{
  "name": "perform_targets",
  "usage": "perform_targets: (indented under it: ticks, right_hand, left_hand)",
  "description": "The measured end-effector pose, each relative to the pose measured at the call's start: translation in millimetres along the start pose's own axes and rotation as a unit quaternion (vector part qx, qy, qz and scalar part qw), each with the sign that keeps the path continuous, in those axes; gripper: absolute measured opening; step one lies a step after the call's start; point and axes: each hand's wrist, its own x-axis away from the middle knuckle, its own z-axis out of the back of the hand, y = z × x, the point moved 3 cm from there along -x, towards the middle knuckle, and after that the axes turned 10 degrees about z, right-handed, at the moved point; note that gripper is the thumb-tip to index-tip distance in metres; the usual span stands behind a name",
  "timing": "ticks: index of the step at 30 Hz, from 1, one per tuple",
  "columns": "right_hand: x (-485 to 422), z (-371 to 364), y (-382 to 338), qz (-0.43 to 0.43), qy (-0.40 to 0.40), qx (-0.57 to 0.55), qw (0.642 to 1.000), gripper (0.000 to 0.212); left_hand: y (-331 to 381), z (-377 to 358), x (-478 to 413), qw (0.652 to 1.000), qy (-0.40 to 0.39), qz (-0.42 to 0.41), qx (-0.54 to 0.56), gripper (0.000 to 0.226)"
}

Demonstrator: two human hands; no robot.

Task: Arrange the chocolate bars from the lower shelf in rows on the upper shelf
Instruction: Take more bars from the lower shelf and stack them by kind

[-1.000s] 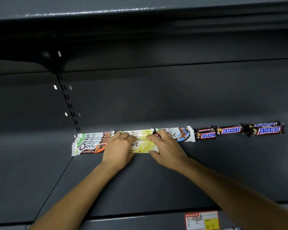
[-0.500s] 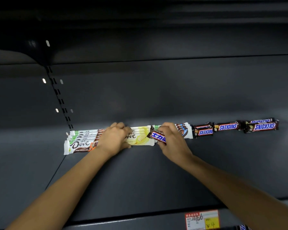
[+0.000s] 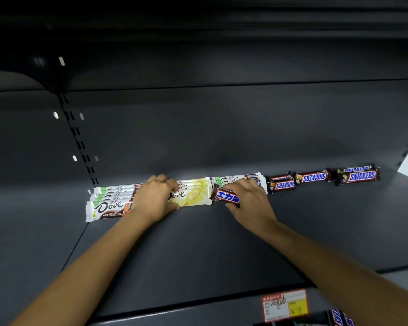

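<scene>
Since the frame one second ago, the right hand (image 3: 247,198) has shifted rightward off the yellow Dove stack (image 3: 194,192), and the Snickers bar (image 3: 227,196) in its grip is now exposed. Over the last half second both hands have stayed almost where they were.

The Snickers bar lies at a slight tilt at the front of the row, just right of the yellow Dove stack and in front of the blue-marked Dove stack (image 3: 236,178). Its printed face is up. The right hand's fingers curl over the bar's right end with the thumb beneath, pinching it. Whether the bar touches the upper shelf (image 3: 198,250) cannot be told.

The left hand (image 3: 154,198) sits on the junction of the brown Dove stack (image 3: 108,204) and the yellow Dove stack. Its fingers are curled together over the tops, and the thumb lies along the front edge of the yellow stack.

All three Dove stacks lie end to end against the back panel. To their right the line continues with Snickers piles (image 3: 312,177), the farthest (image 3: 359,175) two bars deep.

A slotted upright (image 3: 78,140) runs up the back panel at left. A price tag (image 3: 284,304) is fixed to the shelf's front lip. More Snickers wrappers (image 3: 339,317) show on the lower shelf beneath it.
</scene>
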Motion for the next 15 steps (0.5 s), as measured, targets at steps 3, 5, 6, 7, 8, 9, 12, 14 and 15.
perform_targets:
  ticks: [3,5,6,7,8,9,12,14,15]
  right_hand:
    - [7,5,1,-0.014,-0.005,0.004,1.0,0.04]
    - [12,9,2,-0.021,-0.008,0.006,1.0,0.04]
    - [15,11,2,-0.024,-0.008,0.007,1.0,0.039]
    - [17,13,1,-0.026,-0.006,0.008,1.0,0.039]
    - [20,15,1,-0.029,-0.005,0.007,1.0,0.038]
    - [23,17,0,-0.032,-0.003,0.005,0.999,0.038]
    - [30,21,-2,-0.036,0.014,-0.011,0.999,0.037]
    - [34,24,-3,-0.041,0.034,-0.034,0.998,0.038]
    - [36,25,-4,-0.043,0.043,-0.042,0.997,0.037]
  left_hand:
    - [1,0,1,1.0,0.008,-0.008,-0.004,0.048]
    - [2,-1,2,1.0,0.01,-0.011,-0.001,0.047]
    - [2,-1,2,1.0,0.011,-0.014,0.001,0.047]
    - [3,-2,2,1.0,0.013,-0.016,0.003,0.047]
    - [3,-3,2,1.0,0.016,-0.018,0.007,0.047]
    - [3,-3,2,1.0,0.018,-0.018,0.011,0.047]
    - [2,-4,3,1.0,0.02,-0.015,0.018,0.048]
    - [2,-3,3,0.999,0.019,-0.014,0.021,0.05]
    - [2,-3,4,0.999,0.019,-0.014,0.022,0.051]
